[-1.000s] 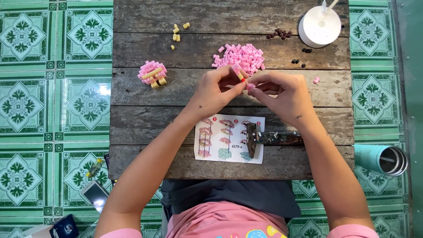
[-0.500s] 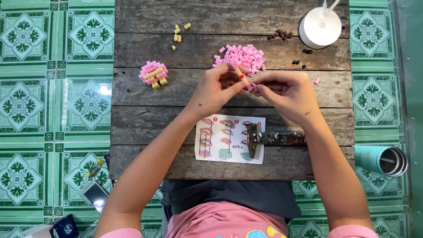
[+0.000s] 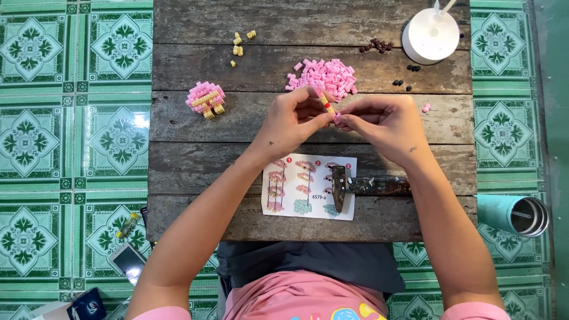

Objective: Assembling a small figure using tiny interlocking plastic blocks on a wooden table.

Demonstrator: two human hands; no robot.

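Note:
My left hand (image 3: 291, 121) pinches a small yellow and red block piece (image 3: 326, 105) above the wooden table (image 3: 195, 160). My right hand (image 3: 385, 121) meets it fingertip to fingertip and holds a tiny pink brick (image 3: 337, 118) against that piece. Just beyond the hands lies a pile of pink bricks (image 3: 325, 77). A finished pink and yellow block figure (image 3: 205, 99) sits to the left. An instruction sheet (image 3: 308, 186) lies near me, below the hands.
A dark knife-like tool (image 3: 361, 185) rests across the sheet. A white round container (image 3: 431, 35), dark bricks (image 3: 377, 45) and yellow bricks (image 3: 239, 44) lie at the far edge. A teal cup (image 3: 512, 213) and a phone (image 3: 127, 259) are on the tiled floor.
The hands have stayed together in nearly the same spot; the fingers shifted slightly as the pink brick is pressed to the yellow piece.

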